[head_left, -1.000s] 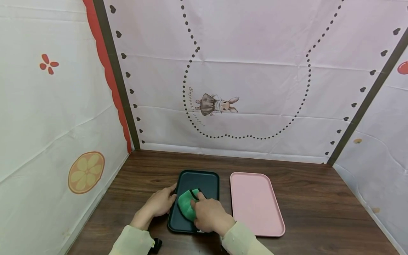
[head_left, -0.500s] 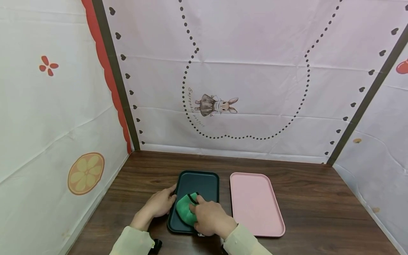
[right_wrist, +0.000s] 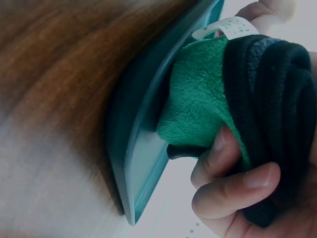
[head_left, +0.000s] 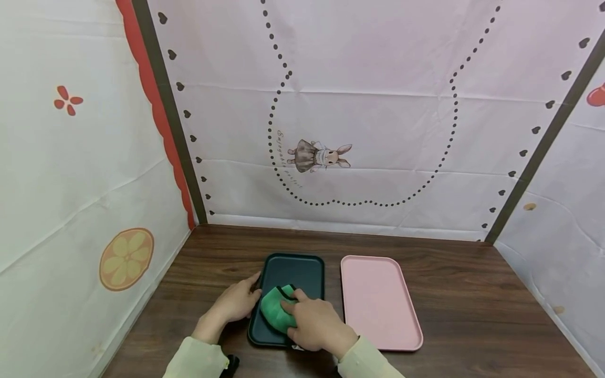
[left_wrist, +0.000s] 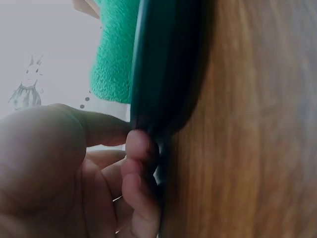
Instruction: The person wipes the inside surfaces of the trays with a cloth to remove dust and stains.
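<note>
A dark green rectangular tray (head_left: 300, 270) lies on the wooden table. At its left edge my left hand (head_left: 235, 302) grips the rim, thumb on top and fingertips (left_wrist: 138, 144) tucked against the side. My right hand (head_left: 319, 325) holds a bunched green towel (head_left: 274, 310) on the tray's near half. The right wrist view shows curled fingers (right_wrist: 237, 193) around the fluffy cloth, whose dark edging (right_wrist: 270, 84) is folded in layers. A white printed label (right_wrist: 237, 27) sticks out of it. Part of the towel is hidden under the right hand.
To the right of the dark tray lies a pink tray (head_left: 380, 304), a narrow gap apart. Printed cloth walls (head_left: 378, 131) stand behind the table and at both sides. A small black object (head_left: 230, 365) sits by the left sleeve.
My right hand has shifted the towel slightly left and nearer to me on the dark tray. The left hand keeps its place on the rim, and both trays stay put.
</note>
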Tool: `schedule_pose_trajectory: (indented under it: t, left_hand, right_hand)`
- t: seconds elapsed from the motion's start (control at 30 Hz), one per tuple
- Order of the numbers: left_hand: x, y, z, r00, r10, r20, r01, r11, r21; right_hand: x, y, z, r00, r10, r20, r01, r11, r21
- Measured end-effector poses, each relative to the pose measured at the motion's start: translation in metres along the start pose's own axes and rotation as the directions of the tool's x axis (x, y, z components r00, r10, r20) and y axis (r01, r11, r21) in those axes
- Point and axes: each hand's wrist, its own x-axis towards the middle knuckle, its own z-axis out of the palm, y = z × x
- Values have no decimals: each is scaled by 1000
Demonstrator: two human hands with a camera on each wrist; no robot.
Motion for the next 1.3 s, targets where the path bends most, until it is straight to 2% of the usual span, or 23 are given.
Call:
schedule_pose_trajectory:
  t: [0.17, 0.37, 0.43, 0.67, 1.0, 1.3]
  left_hand:
    - [-2, 3, -3, 1000, -19, -2, 19, 999, 32]
    - [-5, 7, -10, 998, -11, -61, 23, 980, 198]
    - [-6, 9, -11, 997, -8, -77, 25, 975, 222]
    - [-11, 21, -10, 996, -7, -94, 24, 982, 189]
    - [-11, 37, 2, 990, 62, -126, -45, 989, 138]
    - [-7, 50, 20, 987, 131, -97, -122, 988, 98]
  right_hand:
    - [-4, 4, -1, 999, -19, -46, 20, 1000, 20]
    - [-7, 15, -4, 994, -25, -107, 34, 996, 80]
    - [-9, 18, -5, 991, -21, -130, 34, 995, 98]
    - [-15, 30, -13, 983, -6, -185, 33, 989, 146]
    - [-22, 53, -18, 970, 37, -240, 15, 978, 208]
    - [-33, 75, -21, 952, 110, -284, -37, 968, 248]
